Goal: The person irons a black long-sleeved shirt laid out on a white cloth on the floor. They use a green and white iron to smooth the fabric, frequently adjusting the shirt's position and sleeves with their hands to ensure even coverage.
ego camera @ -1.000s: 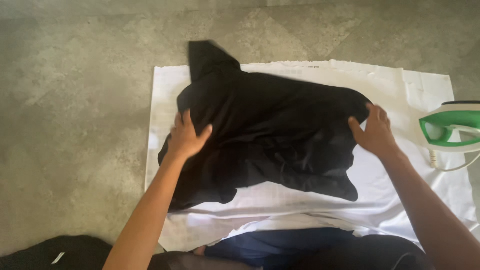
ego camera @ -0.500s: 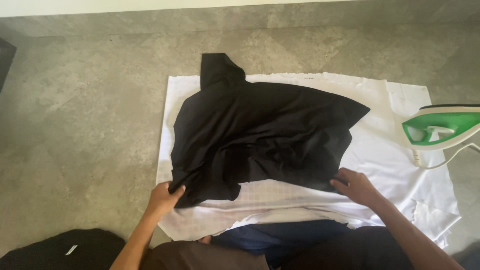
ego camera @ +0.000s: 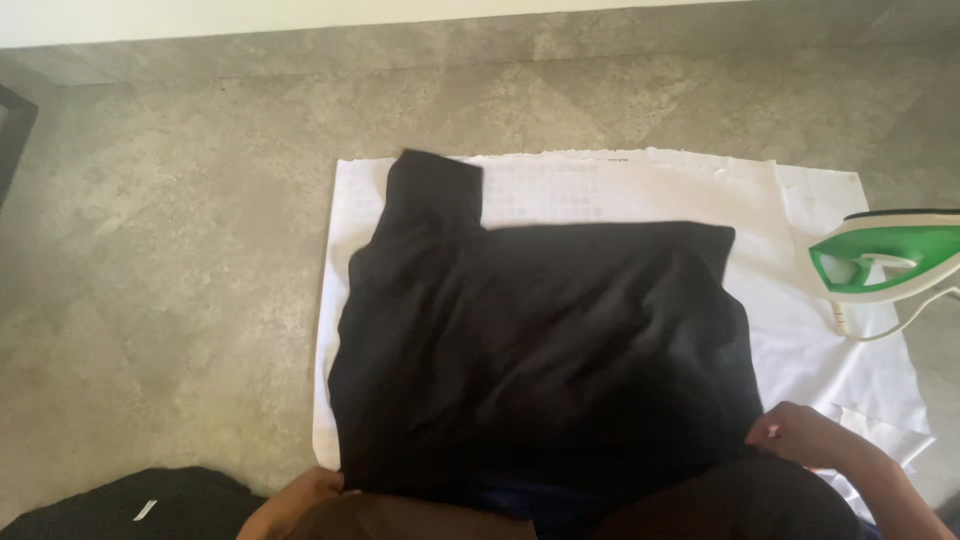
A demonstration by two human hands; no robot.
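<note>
A black garment lies spread flat on a white cloth on the floor, one sleeve pointing up at the far left. My left hand grips its near left corner at the bottom of the view. My right hand holds its near right edge. My knees hide the garment's near hem.
A green and white iron stands on the cloth's right edge, its cord trailing down. Another dark garment lies on the grey stone floor at the bottom left. A dark object sits at the left edge.
Both hands moved from the garment's middle to its near edge and pulled it toward me. The crumpled garment now lies spread out flat.
</note>
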